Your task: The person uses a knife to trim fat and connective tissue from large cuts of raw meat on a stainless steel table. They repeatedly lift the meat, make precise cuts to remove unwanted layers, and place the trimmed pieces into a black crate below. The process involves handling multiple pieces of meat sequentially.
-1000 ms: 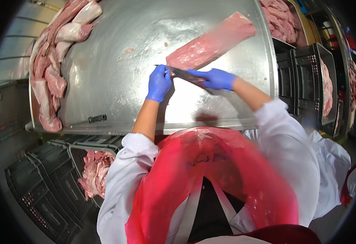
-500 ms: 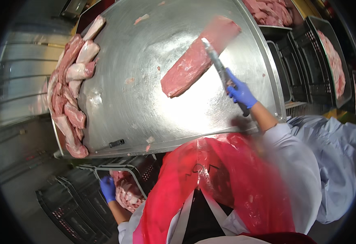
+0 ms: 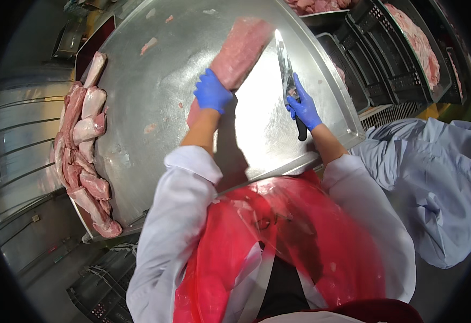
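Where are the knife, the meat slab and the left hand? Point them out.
Knife (image 3: 285, 71), head view: the blade.
Meat slab (image 3: 239, 53), head view: the upper face.
Left hand (image 3: 213, 93), head view: its back.

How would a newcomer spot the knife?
Find the big metal table. Toward its right side, the blue-gloved right hand holds the knife, tip forward. Unlike the meat slab under the left hand, it is slim, silvery and black-handled.

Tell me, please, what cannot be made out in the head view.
In the head view:
Pink meat slab: part hidden under the left hand; far end blurred.
Knife: part of its handle hidden by the right hand.
Meat pile at the top: cut off by the picture's edge.
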`<state>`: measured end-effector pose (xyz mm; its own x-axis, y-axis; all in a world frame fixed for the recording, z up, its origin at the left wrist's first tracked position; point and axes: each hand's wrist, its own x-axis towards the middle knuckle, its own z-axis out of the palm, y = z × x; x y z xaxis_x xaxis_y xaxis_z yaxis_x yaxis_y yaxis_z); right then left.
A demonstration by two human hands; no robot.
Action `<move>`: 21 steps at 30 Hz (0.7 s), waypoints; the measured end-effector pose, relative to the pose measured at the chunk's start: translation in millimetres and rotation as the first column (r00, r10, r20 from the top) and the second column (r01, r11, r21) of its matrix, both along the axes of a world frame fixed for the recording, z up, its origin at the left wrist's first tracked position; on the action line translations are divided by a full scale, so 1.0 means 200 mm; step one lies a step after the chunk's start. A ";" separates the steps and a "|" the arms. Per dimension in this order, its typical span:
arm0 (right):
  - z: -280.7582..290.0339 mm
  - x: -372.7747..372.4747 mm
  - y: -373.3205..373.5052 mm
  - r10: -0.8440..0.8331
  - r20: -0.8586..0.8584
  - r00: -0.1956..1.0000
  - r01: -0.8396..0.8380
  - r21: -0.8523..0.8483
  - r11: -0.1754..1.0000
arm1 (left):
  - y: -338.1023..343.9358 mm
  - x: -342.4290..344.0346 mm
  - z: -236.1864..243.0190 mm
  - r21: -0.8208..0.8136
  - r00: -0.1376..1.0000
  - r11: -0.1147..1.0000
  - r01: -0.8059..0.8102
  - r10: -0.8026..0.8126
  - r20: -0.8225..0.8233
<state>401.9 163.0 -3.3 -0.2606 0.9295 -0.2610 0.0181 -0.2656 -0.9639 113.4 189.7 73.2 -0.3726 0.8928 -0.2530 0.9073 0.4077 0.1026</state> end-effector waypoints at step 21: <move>0.02 0.00 0.01 -0.037 -0.153 0.987 0.030 -0.051 0.998 | -0.54 -0.06 0.01 0.379 0.599 0.552 0.743 -0.800 -0.009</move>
<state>400.9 165.8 1.7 -0.2700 0.9255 -0.2655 -0.1394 -0.3104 -0.9403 101.6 82.2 74.7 0.5154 0.8501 0.1078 0.8160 -0.5253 0.2411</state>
